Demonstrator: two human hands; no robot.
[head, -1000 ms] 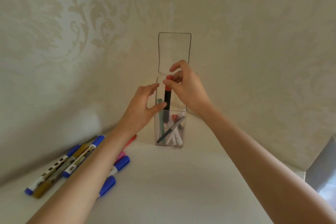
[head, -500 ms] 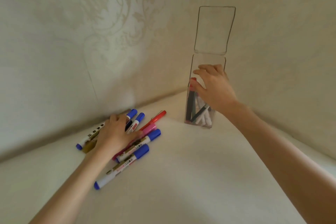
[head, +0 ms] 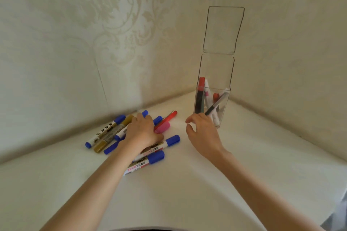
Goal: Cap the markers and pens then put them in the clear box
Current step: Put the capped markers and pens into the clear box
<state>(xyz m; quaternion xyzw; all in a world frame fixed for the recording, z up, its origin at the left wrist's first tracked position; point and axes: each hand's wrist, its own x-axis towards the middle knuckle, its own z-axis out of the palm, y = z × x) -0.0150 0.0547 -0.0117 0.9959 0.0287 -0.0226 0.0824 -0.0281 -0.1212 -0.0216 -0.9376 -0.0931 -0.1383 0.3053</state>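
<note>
The clear box (head: 224,99) stands upright in the corner with its lid (head: 223,30) flipped up. Inside it are a black marker with a red cap (head: 200,93), a white marker and a grey pen. On the table to the left lies a pile of capped markers: several blue-capped ones (head: 170,141), a gold one (head: 105,141), a pink one (head: 163,127) and a red pen (head: 169,116). My left hand (head: 142,131) lies palm down on the pile, fingers curled over markers. My right hand (head: 202,131) hovers open just in front of the box, holding nothing.
The white table (head: 187,193) sits in a corner between two wallpapered walls (head: 75,43). A grey object (head: 339,217) shows at the lower right edge.
My right hand has let go of the box and drawn back towards the pile, open. My left hand has settled further onto the markers. The view has shifted a little.
</note>
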